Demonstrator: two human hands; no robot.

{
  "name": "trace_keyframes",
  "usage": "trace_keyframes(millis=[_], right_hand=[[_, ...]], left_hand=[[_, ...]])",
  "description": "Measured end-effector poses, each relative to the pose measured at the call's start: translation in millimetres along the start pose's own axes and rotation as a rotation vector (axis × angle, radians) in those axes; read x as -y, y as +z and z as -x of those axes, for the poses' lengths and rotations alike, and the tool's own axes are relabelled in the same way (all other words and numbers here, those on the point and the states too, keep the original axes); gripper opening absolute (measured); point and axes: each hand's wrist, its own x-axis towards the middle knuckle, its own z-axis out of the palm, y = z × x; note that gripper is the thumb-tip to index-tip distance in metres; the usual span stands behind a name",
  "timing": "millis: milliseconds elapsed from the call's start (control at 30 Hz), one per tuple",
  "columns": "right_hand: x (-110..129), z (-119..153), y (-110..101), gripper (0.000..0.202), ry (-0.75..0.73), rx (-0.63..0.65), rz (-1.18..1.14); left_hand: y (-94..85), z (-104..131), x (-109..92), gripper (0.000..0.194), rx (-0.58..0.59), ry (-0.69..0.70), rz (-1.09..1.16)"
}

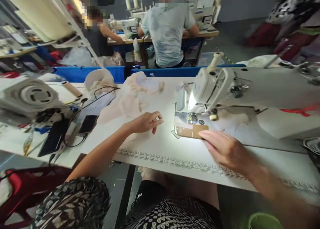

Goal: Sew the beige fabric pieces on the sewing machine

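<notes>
My left hand (pixel 149 121) is over the white tabletop, left of the sewing machine's needle area. Its fingers are curled together at the tips, and whatever they may hold is too small to make out. My right hand (pixel 222 145) has its fingertips closed on the right end of a flat tan plate (pixel 188 131), part of it glossy. That plate lies just in front of the presser foot (pixel 192 118) of the white sewing machine (pixel 212 86), under its lamp. By the plate's left end is a small metal loop (pixel 175 133).
Sheer pale fabric pieces (pixel 122 107) lie beyond my left hand. Two phones (pixel 88 124) with cables and a thread cone (pixel 72 89) are at the left. A printed ruler (pixel 160 159) runs along the front edge. Two people sit at machines beyond a blue partition (pixel 87 74).
</notes>
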Motion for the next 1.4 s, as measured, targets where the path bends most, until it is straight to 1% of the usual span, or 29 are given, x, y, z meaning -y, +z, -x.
trace_keyframes(millis=[67,133,200,267,333,400,467,533,633,733,900,967,1200,1400], right_hand=[[9.1,-13.1,11.6,0.045,-0.063,0.079,-0.038],[18.6,-30.2,19.7,0.044,-0.093,0.111,-0.008],[27.5,-44.7,22.0,0.041,-0.100,0.119,0.063],[34.5,-55.3,20.1,0.039,-0.118,0.144,0.134],[39.2,-62.7,17.1,0.035,-0.148,0.176,0.195],[41.8,-67.2,15.5,0.033,-0.167,0.192,0.234],[43.3,-68.7,16.2,0.033,-0.169,0.173,0.244],[44.5,-67.8,18.2,0.034,-0.163,0.134,0.237],[47.1,-65.1,20.1,0.036,-0.163,0.084,0.229],[50.1,-64.5,17.9,0.037,-0.157,0.090,0.225],[53.5,-66.1,13.9,0.035,-0.141,0.093,0.230],[54.5,-66.1,13.7,0.035,-0.137,0.101,0.232],[56.7,-66.3,8.8,0.039,-0.092,0.137,0.172],[51.9,-64.9,8.9,0.041,0.033,0.120,0.034]], left_hand=[[9.2,2.2,-17.0,0.022,0.085,-0.030,0.013],[16.7,-2.8,-32.7,0.024,0.126,-0.051,0.040],[21.0,-14.8,-44.1,0.025,0.131,-0.043,0.098],[23.8,-31.1,-50.4,0.026,0.140,-0.011,0.174],[27.5,-48.6,-52.3,0.025,0.164,0.020,0.228],[34.1,-64.6,-50.6,0.023,0.179,0.018,0.231],[43.2,-76.8,-45.7,0.019,0.166,-0.020,0.199],[52.2,-83.7,-38.9,0.017,0.131,-0.066,0.161],[59.9,-85.6,-29.2,0.017,0.073,-0.098,0.084],[59.8,-83.2,-24.8,0.014,0.061,-0.089,-0.002],[58.0,-79.4,-28.5,0.012,0.024,-0.103,-0.229],[58.6,-78.2,-30.9,0.012,0.008,-0.113,-0.280],[60.7,-76.7,-33.4,0.016,0.016,-0.132,-0.290],[60.2,-74.1,-35.5,0.016,0.003,-0.110,-0.296]])
